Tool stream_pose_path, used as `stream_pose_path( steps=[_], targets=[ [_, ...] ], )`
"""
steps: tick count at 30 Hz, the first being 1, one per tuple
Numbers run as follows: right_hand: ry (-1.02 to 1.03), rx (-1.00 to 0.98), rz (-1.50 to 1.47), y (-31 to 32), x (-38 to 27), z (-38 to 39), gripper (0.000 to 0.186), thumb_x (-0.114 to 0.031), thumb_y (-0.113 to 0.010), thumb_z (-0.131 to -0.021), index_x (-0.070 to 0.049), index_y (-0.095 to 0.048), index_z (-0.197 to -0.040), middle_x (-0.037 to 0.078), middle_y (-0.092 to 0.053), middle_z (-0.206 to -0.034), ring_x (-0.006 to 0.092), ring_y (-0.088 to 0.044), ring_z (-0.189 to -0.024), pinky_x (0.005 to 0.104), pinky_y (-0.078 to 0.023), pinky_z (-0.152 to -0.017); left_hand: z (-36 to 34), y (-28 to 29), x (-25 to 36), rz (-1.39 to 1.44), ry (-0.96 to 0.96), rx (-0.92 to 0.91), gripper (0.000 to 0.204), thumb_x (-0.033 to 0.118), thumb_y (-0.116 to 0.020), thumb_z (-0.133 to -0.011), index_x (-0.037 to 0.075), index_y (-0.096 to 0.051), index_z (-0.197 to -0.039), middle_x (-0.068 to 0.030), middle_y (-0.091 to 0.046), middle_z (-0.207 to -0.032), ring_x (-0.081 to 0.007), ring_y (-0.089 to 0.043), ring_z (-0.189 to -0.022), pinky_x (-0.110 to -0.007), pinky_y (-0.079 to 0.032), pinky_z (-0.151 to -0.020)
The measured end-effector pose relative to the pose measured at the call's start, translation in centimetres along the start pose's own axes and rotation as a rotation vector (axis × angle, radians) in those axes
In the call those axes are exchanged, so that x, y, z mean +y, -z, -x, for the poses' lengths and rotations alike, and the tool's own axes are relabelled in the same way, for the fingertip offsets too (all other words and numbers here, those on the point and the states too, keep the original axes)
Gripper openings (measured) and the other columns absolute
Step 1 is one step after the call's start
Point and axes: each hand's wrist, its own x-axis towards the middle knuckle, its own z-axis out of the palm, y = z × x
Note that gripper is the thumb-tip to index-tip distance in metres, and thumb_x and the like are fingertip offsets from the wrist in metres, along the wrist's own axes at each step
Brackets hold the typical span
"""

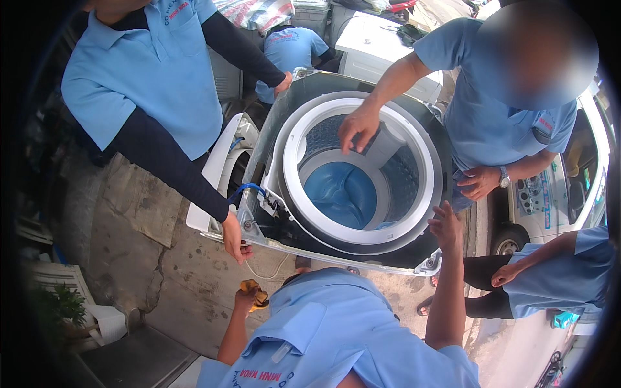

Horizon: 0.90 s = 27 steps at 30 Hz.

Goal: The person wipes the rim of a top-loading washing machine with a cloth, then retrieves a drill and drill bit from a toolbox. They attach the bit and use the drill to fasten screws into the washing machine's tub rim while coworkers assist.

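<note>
My left hand (245, 299) grips a crumpled yellow cloth or glove (259, 295) below the washing machine's near edge. My right hand (445, 226) is beside the machine's right rim, fingers apart and holding nothing visible. The top-load washer (428, 260) has its top off, showing a white-ringed tub (339, 191) with a blue bottom. A person in a blue shirt at the left (142, 84) has one hand on the far corner and the other at the near-left corner. Opposite, another person's hand (359, 129) hovers over the tub, the other hanging by the right side.
A removed white panel (213, 168) leans at the machine's left. Behind are a crouching person (288, 52) and white appliances (381, 45). A worker (550, 278) stands at right near a white vehicle (543, 194). Plants (65, 301) and a dark metal slab (136, 359) sit at lower left.
</note>
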Motion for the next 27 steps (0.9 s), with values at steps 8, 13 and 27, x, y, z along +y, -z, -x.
stream_pose_path(
  steps=[8, 13, 27],
  targets=[
    [0.007, 0.037, -0.105, -0.4, 1.8, 2.3, 0.101, -0.038, -0.066, -0.095, 0.009, 0.005, -0.149, 0.024, -0.059, -0.130, 0.0243, -0.068, -0.077, 0.0305, -0.053, -0.055, -6.7, 6.9, -3.5, -0.205, -0.014, -0.173, 0.033, 0.026, -0.073, -0.091, -0.001, -0.067, -0.109, -0.0064, -0.068, -0.099, -0.0173, -0.066, -0.085, -0.033, -0.053, -0.078],
    [0.066, 0.114, 0.003, -2.3, 1.2, 5.4, 0.096, -0.037, -0.064, -0.096, 0.009, 0.000, -0.150, 0.023, -0.061, -0.126, 0.0227, -0.068, -0.075, 0.0305, -0.053, -0.056, -8.3, 8.7, -1.6, -0.426, -0.122, -0.180, 0.034, 0.027, -0.075, -0.090, 0.000, -0.067, -0.109, -0.0053, -0.068, -0.097, -0.0165, -0.066, -0.085, -0.032, -0.053, -0.077],
    [0.056, 0.088, 0.050, -2.8, 1.0, 6.6, 0.087, -0.033, -0.062, -0.097, 0.009, -0.010, -0.152, 0.019, -0.068, -0.113, 0.0176, -0.067, -0.069, 0.0262, -0.053, -0.052, -9.5, 6.8, -0.8, -0.316, -0.124, -0.239, 0.029, 0.022, -0.073, -0.091, -0.001, -0.065, -0.108, -0.0064, -0.067, -0.098, -0.0151, -0.065, -0.084, -0.032, -0.054, -0.076]
  ],
)
